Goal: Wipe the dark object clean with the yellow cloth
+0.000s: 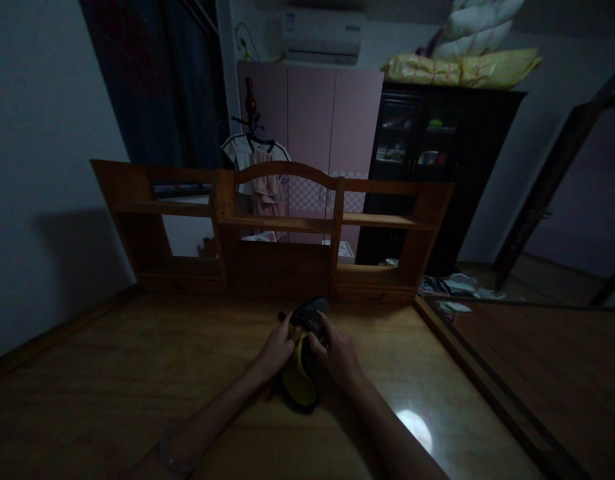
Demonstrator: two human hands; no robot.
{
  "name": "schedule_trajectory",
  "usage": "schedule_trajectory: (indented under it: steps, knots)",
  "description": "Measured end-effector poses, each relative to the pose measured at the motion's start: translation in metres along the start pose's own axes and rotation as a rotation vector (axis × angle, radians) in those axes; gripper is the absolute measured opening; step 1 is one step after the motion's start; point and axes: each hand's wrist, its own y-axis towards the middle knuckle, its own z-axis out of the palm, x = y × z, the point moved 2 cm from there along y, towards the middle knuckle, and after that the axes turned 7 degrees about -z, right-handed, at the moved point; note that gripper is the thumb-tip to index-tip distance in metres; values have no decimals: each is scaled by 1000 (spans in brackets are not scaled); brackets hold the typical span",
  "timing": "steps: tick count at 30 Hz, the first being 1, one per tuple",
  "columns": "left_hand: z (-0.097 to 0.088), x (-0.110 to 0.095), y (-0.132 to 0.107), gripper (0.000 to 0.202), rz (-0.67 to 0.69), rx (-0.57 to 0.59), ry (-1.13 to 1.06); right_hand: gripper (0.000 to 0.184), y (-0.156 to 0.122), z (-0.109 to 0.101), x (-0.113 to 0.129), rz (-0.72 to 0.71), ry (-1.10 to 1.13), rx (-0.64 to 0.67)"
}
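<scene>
A dark shoe (pixel 300 388) with a yellow inner sole, which looks like a sandal, lies in front of me with its dark end (pixel 312 310) pointing away. My left hand (pixel 281 343) grips its left side, thumb over the yellow edge. On the other side my right hand (pixel 338 347) is closed around the dark upper, its fingers bent over the top. Small dark parts stick out on the left, by my left fingers and lower down. Dim light hides the details of the upper and of what lies beneath my fingers.
Under the shoe is a light wooden surface (pixel 187 373). A wooden shelf unit (pixel 277 223) stands along its far edge, and a wooden rail (pixel 480 373) runs down the right. Behind are a pink wardrobe (pixel 310 113), a black cabinet (pixel 467 147) and hanging clothes (pixel 264 177).
</scene>
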Motion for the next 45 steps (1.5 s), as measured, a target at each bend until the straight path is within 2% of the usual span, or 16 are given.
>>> schedule_trajectory:
  steps: [4,8,13,20,32,45]
  knots:
    - [-2,0,0,40,-29,-1,42,47,0,1,2,13,-16,6]
    - [-3,5,2,42,-37,48,161,47,-1,2,0,6,-31,-1]
    - [-4,1,1,36,29,96,270,43,-2,3,-5,-1,-29,10]
    - [-4,-5,-2,29,121,52,277,41,0,0,-3,20,-30,7]
    - [-3,-2,-2,27,124,89,274,40,0,-1,-3,30,-34,3]
    - [-4,2,-1,31,117,74,323,42,-2,1,-6,28,-35,1]
